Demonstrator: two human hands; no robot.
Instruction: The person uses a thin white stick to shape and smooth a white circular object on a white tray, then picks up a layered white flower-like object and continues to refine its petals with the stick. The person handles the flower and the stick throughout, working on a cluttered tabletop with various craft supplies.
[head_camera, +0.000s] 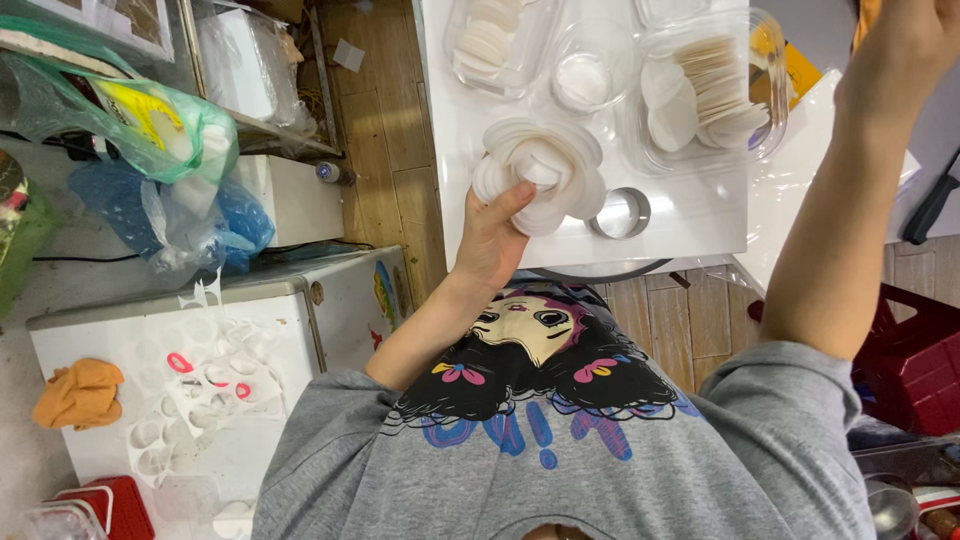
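Five fingers of the left hand (492, 240) curl around a rosette of overlapping thin white paper-like discs (540, 172), thumb pressed into its middle, holding it just above the white tabletop (690, 215). Just beside the rosette lies a round metal ring cutter (620, 213). Beyond it stand clear plastic containers: one with a stack of white discs (492, 40), a small round cup (583, 72), and a larger tub of cream-coloured discs (712, 88). The right hand (915, 45) is raised at the frame's upper edge; whether its fingers are spread or closed cannot be told.
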